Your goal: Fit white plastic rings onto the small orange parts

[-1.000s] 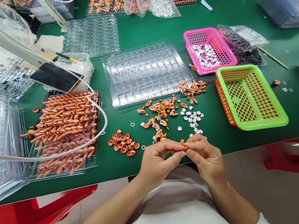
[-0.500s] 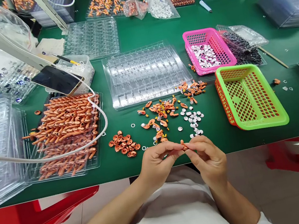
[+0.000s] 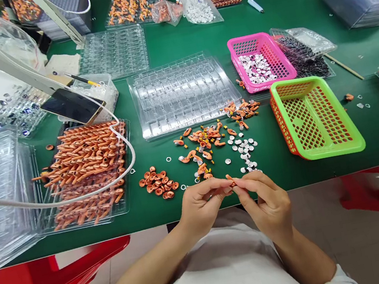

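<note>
Head view: both hands, left hand (image 3: 201,206) and right hand (image 3: 264,200), pinch one small orange piece (image 3: 231,181); green basket (image 3: 323,150) empty, pink basket (image 3: 269,40) holds white discs (image 3: 257,67).

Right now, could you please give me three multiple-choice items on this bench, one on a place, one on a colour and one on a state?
1. Where does the pile of small white discs lie?
A. inside the green basket
B. on the green table between the loose orange parts and the green basket
C. on the phone

2. What colour is the basket that holds white pieces?
A. pink
B. blue
C. black

3. How is the small orange part held?
A. lying untouched on the table
B. in the left hand alone
C. pinched between the fingertips of both hands

Answers: 1 B, the discs sit on the table, left of the green basket. 2 A, the pink basket holds them. 3 C, left hand and right hand meet on the small orange part.
</note>
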A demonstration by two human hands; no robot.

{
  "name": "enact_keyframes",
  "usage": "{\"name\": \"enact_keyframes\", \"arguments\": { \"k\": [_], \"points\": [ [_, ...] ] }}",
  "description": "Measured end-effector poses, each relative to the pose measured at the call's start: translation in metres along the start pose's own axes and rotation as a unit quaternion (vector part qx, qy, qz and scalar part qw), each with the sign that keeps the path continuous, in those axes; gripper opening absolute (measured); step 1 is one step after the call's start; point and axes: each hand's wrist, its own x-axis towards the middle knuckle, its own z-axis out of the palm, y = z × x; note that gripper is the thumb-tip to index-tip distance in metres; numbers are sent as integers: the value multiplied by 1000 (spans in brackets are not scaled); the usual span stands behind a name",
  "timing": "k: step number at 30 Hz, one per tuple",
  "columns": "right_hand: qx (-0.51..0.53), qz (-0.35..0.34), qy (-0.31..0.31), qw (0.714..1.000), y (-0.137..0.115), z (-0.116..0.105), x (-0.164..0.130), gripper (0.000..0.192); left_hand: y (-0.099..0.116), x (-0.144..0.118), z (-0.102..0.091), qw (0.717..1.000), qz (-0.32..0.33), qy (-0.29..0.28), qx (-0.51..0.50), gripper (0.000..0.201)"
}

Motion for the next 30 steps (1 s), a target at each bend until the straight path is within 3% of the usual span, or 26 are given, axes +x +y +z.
{"name": "enact_keyframes", "arguments": {
  "k": [11,17,25,30],
  "points": [
    [-29,-7,-4,1000,1,4,0,34,-8,3,4,999,-13,43,-17,11],
    [8,2,-9,1000,2,5,2,34,-7,8,6,995,-41,64,-61,16],
    [85,77,-11,993,9,11,2,25,-16,12,2,982,-67,57,-167,14],
    [57,43,1,997,13,16,-1,33,-8,15,7,952,-131,74,-266,19]
  ]
}}
